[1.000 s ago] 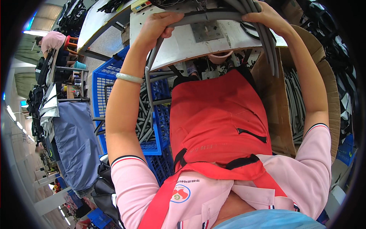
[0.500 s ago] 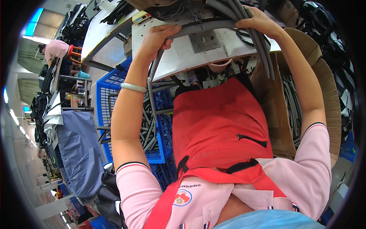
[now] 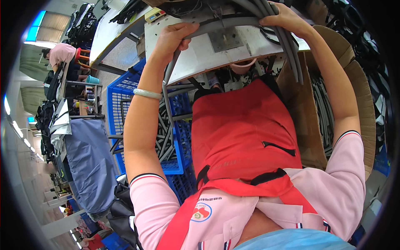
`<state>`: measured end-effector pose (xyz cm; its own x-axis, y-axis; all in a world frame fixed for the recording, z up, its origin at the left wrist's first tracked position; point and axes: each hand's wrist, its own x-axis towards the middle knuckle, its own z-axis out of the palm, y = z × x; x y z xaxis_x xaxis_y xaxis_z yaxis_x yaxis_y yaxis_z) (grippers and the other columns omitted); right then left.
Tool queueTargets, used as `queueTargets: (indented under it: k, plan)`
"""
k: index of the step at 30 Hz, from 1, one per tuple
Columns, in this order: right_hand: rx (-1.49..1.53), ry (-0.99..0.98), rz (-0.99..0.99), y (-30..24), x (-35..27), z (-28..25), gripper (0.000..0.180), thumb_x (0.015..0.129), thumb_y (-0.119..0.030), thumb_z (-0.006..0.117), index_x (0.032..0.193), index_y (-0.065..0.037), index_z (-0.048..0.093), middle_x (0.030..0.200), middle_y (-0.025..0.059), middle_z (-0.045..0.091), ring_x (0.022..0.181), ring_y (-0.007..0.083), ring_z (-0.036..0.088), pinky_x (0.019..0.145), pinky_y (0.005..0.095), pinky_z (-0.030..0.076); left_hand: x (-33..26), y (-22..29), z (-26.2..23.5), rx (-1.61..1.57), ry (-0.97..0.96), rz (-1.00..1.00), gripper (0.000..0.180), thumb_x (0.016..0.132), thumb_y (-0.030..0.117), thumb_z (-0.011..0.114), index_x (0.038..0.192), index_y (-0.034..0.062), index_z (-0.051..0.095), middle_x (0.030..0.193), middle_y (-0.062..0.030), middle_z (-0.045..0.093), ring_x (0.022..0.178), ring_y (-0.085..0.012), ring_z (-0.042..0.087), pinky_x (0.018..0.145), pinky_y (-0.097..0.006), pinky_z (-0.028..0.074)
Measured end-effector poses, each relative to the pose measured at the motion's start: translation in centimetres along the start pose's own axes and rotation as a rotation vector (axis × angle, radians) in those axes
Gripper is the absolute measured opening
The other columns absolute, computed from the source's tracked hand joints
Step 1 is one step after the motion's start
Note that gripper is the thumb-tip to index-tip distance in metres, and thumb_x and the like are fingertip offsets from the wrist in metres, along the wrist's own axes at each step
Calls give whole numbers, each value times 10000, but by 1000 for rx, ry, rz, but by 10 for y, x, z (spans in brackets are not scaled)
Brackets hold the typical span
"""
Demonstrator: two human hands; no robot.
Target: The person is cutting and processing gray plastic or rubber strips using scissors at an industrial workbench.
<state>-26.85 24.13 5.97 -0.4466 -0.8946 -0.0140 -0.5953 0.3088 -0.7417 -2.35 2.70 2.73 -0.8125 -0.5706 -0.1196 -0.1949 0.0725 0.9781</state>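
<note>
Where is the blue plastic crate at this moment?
In the head view, the blue plastic crate stands on the person's left, below the white worktable, beside the left forearm.

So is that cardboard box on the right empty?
No. The open box holds grey strips, visible standing between its walls.

Under your left hand [image 3: 173,39] and right hand [image 3: 283,18] the grey strips [image 3: 233,23] look like matt rubber or soft plastic, smooth and dull. Your bench [image 3: 200,58] has a pale, smooth, slightly scuffed top, with a dull grey metal plate [image 3: 226,38] set on it. The blue crate [image 3: 125,89] beside you is hard moulded plastic lattice with a slight sheen. The box [image 3: 358,96] on your right is plain brown corrugated cardboard, rough and matt. Your red apron [image 3: 241,129] is smooth cloth; the bracelet [image 3: 146,93] looks glossy, like polished stone.
</note>
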Motion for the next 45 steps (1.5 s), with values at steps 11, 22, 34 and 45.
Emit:
queueTargets:
  k: [11,22,34,45]
  plan:
    - [137,70,-92,74,-7,-7,405,762,-255,702,1076,-23,596,910,17,586,828,97,520,763,254,434,-14,-17,-31,79,90,18,249,907,221,658,1030,8,694,603,-4,557,471,-61,466,437,-206,361]
    - [1123,-247,421,122,-126,117,400,790,-264,726,1091,-30,603,959,63,654,813,151,635,729,305,540,-50,-86,-3,21,205,-31,267,893,251,687,974,-3,704,651,-50,638,512,-71,559,479,-199,435]
    - [738,241,-2,104,-168,-6,502,786,-343,699,1121,12,585,978,73,651,891,134,621,801,280,502,-58,-116,-5,105,426,26,279,895,269,685,964,0,709,626,-7,601,528,-63,517,473,-199,386]
    - [-277,324,569,396,-266,1,726,697,-317,743,1301,10,507,1186,196,614,1090,290,588,963,348,443,-42,-118,11,-28,380,127,199,913,221,675,937,25,691,654,-28,627,537,-70,558,484,-176,437]
